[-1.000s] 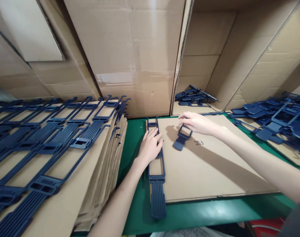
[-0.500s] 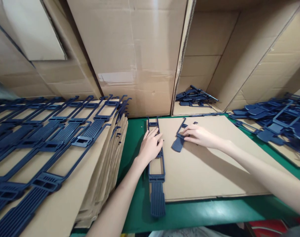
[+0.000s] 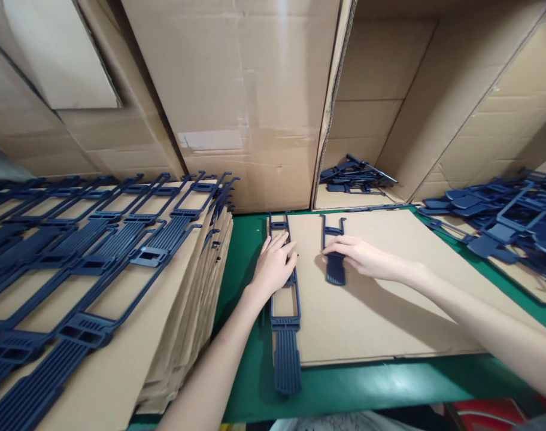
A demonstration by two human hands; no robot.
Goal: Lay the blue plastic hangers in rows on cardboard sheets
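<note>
A flat cardboard sheet lies on the green table. A long dark blue plastic strap part lies along the sheet's left edge, and my left hand rests flat on it with fingers stretched out. A shorter blue part lies on the sheet beside it, pointing away from me. My right hand presses on this shorter part, with fingers laid over its middle.
A tall stack of cardboard sheets topped with several blue parts stands at the left. Loose blue parts are heaped at the right and inside an open carton behind. Large cardboard boxes wall the back.
My right hand brought the short blue part down onto the sheet and turned it from slanted to parallel with the long part. My left hand stayed still.
</note>
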